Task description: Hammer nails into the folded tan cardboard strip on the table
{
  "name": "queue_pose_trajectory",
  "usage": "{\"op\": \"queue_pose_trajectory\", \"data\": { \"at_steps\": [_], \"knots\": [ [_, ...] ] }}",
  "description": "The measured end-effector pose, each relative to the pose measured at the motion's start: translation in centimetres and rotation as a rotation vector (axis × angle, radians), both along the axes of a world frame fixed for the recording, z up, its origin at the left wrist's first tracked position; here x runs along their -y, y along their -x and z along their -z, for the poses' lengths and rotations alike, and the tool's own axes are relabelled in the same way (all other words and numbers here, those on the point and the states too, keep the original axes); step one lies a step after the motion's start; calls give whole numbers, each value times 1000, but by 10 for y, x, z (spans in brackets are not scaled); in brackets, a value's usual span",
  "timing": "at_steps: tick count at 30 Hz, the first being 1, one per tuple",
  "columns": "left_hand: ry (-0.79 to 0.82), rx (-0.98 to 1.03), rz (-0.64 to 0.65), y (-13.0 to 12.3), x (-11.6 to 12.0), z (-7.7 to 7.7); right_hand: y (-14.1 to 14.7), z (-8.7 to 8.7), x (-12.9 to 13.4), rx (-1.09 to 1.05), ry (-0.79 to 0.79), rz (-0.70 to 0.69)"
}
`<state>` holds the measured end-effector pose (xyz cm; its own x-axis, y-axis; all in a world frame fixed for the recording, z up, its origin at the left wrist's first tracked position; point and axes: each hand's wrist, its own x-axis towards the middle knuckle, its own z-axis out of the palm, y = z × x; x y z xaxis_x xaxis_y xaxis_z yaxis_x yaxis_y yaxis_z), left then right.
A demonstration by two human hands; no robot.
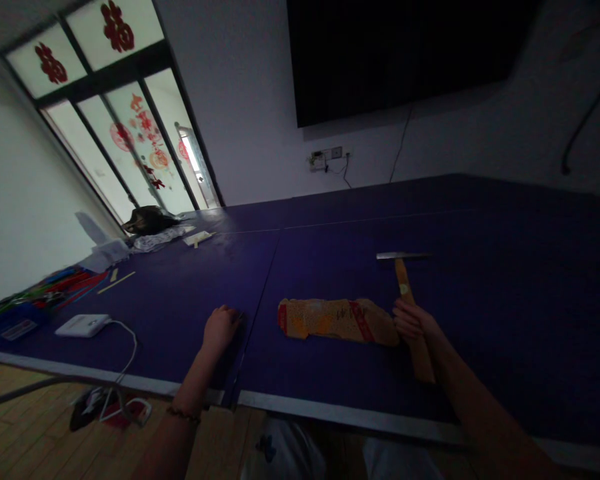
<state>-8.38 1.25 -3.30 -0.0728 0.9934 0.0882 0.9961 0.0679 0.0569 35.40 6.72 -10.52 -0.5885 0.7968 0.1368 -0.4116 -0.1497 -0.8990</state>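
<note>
Head view, hammer: hammer [403,275] is in the right hand [411,319], fingers wrapped round mid-handle. Head at the far end, butt toward the near edge. Can't tell if it touches the table [330,260].
Strip: tan printed strip [330,320] with red bands lies flat on the table between the hands. Long axis runs left-right, roughly along the near edge, so the hammer handle stands crosswise to it.
Nearer hand: right. Strip's right end is just beside or under it; contact unclear. Strip's left end is apart from the left hand [221,327].
Left hand: low at the table, fingers curled, just left of the table seam [267,280]. Can't tell if it pinches anything; fingertips too dark.
Blue box: blue box [17,327], white label, far left by the near edge. Coloured pieces [63,283] are heaped beside and behind it; can't tell what sits inside.
Dark bundle: dark bundle [150,220] at the far left, contents hidden.
Charger: white block [83,325] with white cable [134,341], right of the blue box.
</note>
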Motion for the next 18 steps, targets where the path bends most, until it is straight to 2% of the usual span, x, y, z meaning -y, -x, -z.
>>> {"op": "queue_pose_trajectory", "data": {
  "at_steps": [2,4,8,12,14,15,17,18],
  "knots": [
    [11,-85,-5,-4,-9,-1,1,1,-1,10,-2,-7],
    [33,-85,-44,-6,-16,-1,3,1,-1,14,-3,-7],
    [63,0,-61,-5,-30,-5,7,0,-1,13,-4,-3],
    [85,118,0,-6,-42,-20,9,0,-3,24,-7,-36],
    [39,304,86,-18,-45,-28,10,-1,-4,29,-10,-52],
    [-6,468,151,-28,-46,-30,10,-1,-4,30,-11,-56],
    [-57,823,290,-55,-45,-29,10,-3,-3,30,-12,-52],
    [-54,939,334,-72,-44,-26,11,-4,-2,32,-12,-48]
  ]
}}
